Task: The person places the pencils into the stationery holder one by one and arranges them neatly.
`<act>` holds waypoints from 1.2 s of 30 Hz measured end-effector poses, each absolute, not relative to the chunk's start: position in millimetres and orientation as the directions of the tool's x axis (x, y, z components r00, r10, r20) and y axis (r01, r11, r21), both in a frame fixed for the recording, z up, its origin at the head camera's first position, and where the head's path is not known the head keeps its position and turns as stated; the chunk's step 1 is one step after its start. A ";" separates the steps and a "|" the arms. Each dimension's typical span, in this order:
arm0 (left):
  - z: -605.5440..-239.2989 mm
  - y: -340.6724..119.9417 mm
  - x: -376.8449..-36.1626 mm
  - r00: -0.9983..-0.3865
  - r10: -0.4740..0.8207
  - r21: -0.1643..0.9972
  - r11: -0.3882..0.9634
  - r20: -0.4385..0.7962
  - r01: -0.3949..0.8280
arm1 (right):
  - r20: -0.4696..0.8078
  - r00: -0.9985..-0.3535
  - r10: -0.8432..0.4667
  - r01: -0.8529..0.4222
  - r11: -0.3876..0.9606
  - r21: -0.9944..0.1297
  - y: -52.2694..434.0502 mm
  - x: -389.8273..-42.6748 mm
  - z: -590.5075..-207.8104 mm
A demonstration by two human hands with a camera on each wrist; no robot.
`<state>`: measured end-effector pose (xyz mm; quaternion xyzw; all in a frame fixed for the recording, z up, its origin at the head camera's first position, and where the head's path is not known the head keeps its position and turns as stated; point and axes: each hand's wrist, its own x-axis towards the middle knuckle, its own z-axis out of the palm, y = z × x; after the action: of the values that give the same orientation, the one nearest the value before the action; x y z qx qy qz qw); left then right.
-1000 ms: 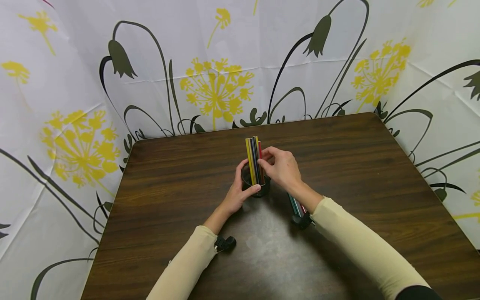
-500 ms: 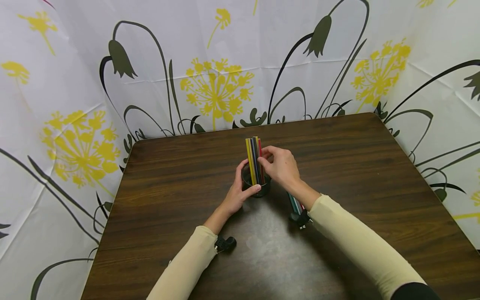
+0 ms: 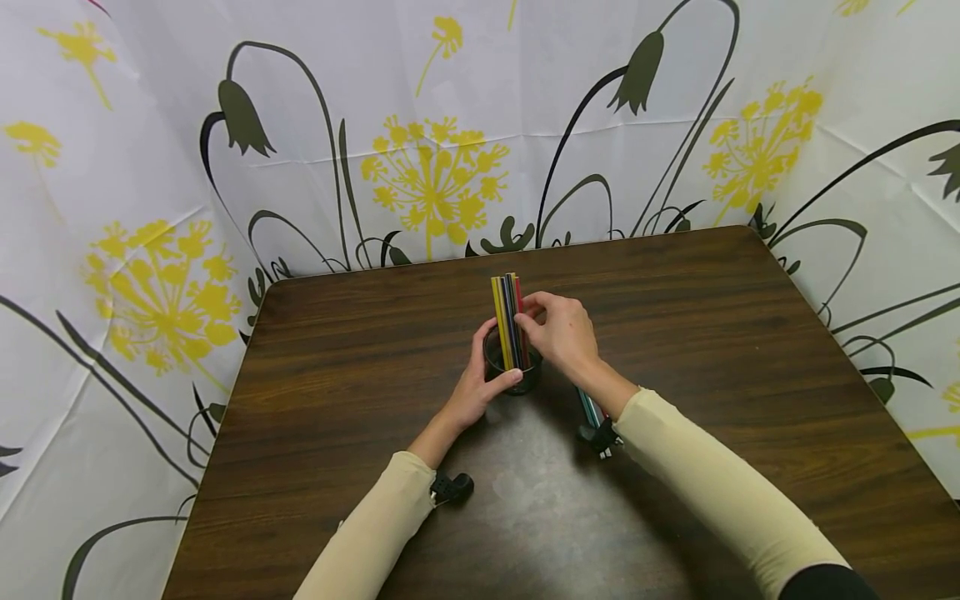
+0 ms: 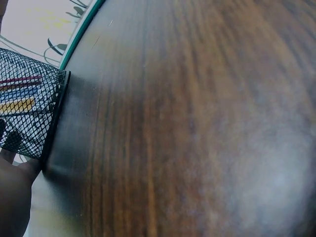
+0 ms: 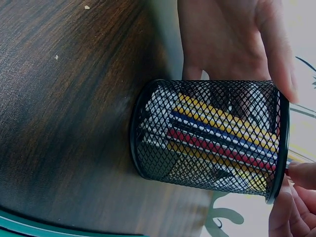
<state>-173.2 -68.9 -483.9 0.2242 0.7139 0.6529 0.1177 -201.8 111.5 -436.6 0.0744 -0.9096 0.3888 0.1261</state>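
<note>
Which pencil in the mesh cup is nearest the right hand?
The red pencil: rightmost in the head view, touching the right hand; the others stand farther left.

A brown wood-grain table (image 3: 322, 375) is filling the lower frame. Near the centre, a black mesh cup (image 3: 529, 381) is standing; just lower right, coloured sticks (image 3: 588, 407) are lying.

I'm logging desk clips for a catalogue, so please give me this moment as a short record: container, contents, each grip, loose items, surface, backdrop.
container: black mesh cup, upright
contents: coloured pencils, standing; yellow, dark and red ones show
left grip: curled round the mesh cup
right grip: pinching at the coloured pencils above the rim; exactly which is hard to tell
loose items: more pencils lying near the right wrist, partly hidden
surface: dark wood-grain table
backdrop: white cloth with yellow and dark plant prints
</note>
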 end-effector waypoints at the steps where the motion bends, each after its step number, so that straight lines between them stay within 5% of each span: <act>1: -483.9 -68.9 -173.1 -0.871 0.474 0.985 0.048 0.124 0.167 | 0.287 -0.957 -0.034 -0.231 0.687 -0.689 111.3 -201.8 -436.6; 15: -482.6 -68.9 -172.6 -0.877 0.470 0.988 0.055 0.101 0.143 | 0.244 -0.969 -0.028 -0.199 0.671 -0.714 112.5 -202.5 -433.9; 27: -482.0 -68.5 -172.4 -0.870 0.475 0.984 0.052 0.127 0.172 | 0.170 -0.984 0.051 -0.123 0.493 -0.861 148.9 -189.3 -426.5; 36: -478.8 -68.6 -171.0 -0.876 0.468 0.983 0.067 0.118 0.168 | -0.040 -0.992 0.123 0.115 0.699 -0.706 201.1 -179.9 -463.5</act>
<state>-171.0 -68.6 -478.8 0.2205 0.7211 0.6465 0.1159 -179.9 201.1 -463.5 -0.0645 -0.9217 0.3824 0.0049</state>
